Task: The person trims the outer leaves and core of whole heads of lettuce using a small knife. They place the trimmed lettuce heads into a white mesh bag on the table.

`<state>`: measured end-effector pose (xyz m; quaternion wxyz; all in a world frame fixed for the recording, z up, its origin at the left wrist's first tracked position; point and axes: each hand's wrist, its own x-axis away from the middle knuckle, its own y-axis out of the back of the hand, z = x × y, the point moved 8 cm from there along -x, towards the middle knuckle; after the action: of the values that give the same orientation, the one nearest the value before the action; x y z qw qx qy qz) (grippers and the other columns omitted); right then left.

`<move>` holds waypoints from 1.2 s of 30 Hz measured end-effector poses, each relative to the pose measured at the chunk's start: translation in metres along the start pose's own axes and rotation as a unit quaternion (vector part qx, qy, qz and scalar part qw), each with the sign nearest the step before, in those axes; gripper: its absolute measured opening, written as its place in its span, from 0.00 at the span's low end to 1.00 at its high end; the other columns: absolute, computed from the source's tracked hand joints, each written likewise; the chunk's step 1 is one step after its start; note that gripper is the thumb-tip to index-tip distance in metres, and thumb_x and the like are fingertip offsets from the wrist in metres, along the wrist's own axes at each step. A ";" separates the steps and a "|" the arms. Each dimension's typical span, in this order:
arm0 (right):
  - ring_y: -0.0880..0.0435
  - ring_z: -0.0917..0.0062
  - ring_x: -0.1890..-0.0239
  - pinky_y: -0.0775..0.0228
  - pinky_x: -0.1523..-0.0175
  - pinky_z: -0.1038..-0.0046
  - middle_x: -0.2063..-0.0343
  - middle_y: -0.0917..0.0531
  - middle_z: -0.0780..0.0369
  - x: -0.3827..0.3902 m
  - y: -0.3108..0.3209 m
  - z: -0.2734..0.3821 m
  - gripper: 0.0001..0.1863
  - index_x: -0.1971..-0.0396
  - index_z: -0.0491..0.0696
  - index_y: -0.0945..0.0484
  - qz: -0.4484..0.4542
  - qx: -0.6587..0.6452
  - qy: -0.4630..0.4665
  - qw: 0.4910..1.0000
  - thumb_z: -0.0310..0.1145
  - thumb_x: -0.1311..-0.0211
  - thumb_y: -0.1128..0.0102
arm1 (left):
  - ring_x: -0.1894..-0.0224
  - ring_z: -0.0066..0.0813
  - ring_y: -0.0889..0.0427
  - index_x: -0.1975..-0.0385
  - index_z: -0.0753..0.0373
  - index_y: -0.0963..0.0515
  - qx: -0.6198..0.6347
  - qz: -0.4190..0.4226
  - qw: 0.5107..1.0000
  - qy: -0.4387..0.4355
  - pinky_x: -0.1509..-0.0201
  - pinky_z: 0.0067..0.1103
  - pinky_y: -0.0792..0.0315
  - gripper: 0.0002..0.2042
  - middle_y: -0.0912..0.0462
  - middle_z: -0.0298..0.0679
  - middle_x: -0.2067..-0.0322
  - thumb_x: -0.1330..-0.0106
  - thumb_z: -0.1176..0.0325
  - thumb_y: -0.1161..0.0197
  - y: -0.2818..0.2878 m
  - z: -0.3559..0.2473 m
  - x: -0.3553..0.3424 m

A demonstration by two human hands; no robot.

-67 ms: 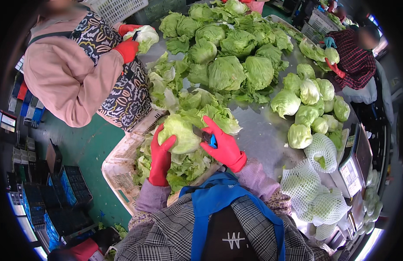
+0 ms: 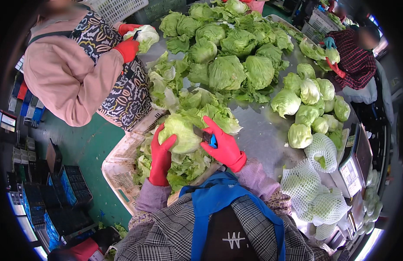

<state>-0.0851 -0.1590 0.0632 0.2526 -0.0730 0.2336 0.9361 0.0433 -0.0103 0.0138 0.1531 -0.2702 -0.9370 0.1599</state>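
Both my hands wear red rubber gloves. My left hand (image 2: 160, 152) is closed round the left and lower side of a pale green head of lettuce (image 2: 181, 134), thumb across its front. In my right hand (image 2: 224, 145) is a knife (image 2: 209, 138) with a dark and blue handle; its short blade points at the right side of the lettuce, and whether it cuts in cannot be made out. Below the lettuce, loose leaves (image 2: 188, 167) fill a pale plastic crate (image 2: 119, 174). More cut leaves (image 2: 219, 115) lie on the metal table just beyond.
A big pile of untrimmed lettuces (image 2: 227, 71) covers the table's far side. Trimmed heads (image 2: 308, 115) are heaped at the right, near white foam net sleeves (image 2: 303, 185) and a scale (image 2: 351, 172). A co-worker in pink (image 2: 71, 82) stands left, another in checks (image 2: 356, 54) far right.
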 end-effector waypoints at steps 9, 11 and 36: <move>0.23 0.79 0.76 0.27 0.65 0.75 0.70 0.19 0.63 0.026 0.011 -0.113 0.35 0.41 0.52 0.38 -0.087 -0.016 -0.099 0.991 0.26 0.52 0.38 | 0.47 0.38 0.27 0.43 0.70 0.37 0.164 0.021 0.985 0.056 0.41 0.30 0.36 0.29 0.28 0.46 0.48 0.43 0.64 0.40 0.008 0.013 -0.006; 0.26 0.84 0.75 0.29 0.65 0.78 0.65 0.20 0.65 0.022 0.000 -0.090 0.37 0.39 0.50 0.40 -0.032 -0.104 -0.159 0.981 0.29 0.51 0.34 | 0.44 0.38 0.29 0.42 0.68 0.38 0.121 0.004 0.992 0.042 0.38 0.30 0.39 0.27 0.29 0.44 0.46 0.37 0.58 0.48 0.018 0.015 -0.005; 0.24 0.78 0.67 0.30 0.59 0.76 0.57 0.22 0.61 -0.015 -0.004 -0.024 0.40 0.39 0.51 0.40 0.025 -0.089 -0.103 0.990 0.32 0.55 0.30 | 0.47 0.36 0.26 0.43 0.69 0.37 0.129 0.030 0.991 -0.010 0.42 0.29 0.34 0.27 0.28 0.45 0.48 0.40 0.60 0.44 0.039 0.004 -0.005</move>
<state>-0.0695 -0.1737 0.0444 0.2442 0.0080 0.1240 0.9617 0.0638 0.0175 -0.0056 0.1721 -0.2747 -0.9014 0.2870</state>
